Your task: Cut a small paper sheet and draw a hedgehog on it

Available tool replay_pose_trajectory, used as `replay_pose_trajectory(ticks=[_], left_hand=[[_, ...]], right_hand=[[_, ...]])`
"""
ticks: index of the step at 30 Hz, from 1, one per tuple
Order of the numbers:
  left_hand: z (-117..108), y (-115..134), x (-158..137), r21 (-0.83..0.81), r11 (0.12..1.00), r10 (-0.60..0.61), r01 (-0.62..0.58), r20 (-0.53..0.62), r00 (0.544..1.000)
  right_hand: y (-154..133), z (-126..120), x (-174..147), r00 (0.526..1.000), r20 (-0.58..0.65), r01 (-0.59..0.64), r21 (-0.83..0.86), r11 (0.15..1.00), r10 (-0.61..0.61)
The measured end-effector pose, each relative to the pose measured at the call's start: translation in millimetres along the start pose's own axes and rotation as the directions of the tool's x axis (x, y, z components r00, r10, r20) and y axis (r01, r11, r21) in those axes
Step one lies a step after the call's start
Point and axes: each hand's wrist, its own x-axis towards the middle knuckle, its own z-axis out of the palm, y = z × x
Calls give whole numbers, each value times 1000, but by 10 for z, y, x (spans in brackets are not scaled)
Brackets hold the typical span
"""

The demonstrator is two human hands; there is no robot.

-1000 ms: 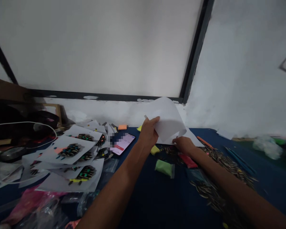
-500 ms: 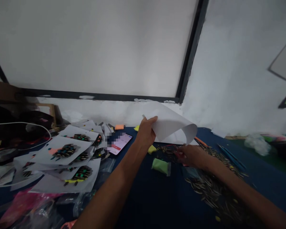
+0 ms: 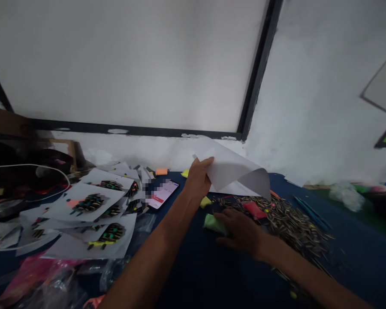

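Much is masked at this blue worktop (image 3: 186,262): the right hand (image 3: 241,229) covers the right end of a pale green packet (image 3: 212,224), and from here I cannot tell whether its grip is clasping the packet or merely lying over it. Both forearms run out of view, a blocky blur hides part of the phone (image 3: 164,195), and the curled paper sheet (image 3: 228,165) screens what lies behind it. Near the right hand, a red packet (image 3: 254,210) rests among striped seeds (image 3: 299,227); what fills either packet is hard to make out beyond its colour. At left, crumpled clear plastic bags (image 3: 62,283) and a pink bag (image 3: 32,274), contents unclear, lie beside piled papers bearing dark designs (image 3: 111,234). The left hand (image 3: 198,177) has its grip pinched on the paper sheet's left side, thumb on top, holding it over the worktop's far side, before the wall (image 3: 309,107). The sheet's right corner bends down toward the seeds, the curl obscuring its long axis; the green packet runs roughly left to right, its uncovered end pointing left
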Motion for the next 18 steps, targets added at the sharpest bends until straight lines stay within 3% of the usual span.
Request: replay_pose_trajectory(ticks=[3,9,14,18], left_hand=[[19,1,-19,3,1000,-10,10,-5,1000],[88,16,-78,15,999,-53,52,30,998],[75,-2,-92,66,991,-120,113,110,987],[-28,-34,-26,224,961,-192,162,118,974]], right_hand=[[-26,93,75,997,-55,-50,-25,998,49],[414,125,166,947,-219,-251,-45,967,236],[676,-10,104,894,-314,-338,-2,941,321],[761,-189,-69,865,-319,-404,15,914,388]])
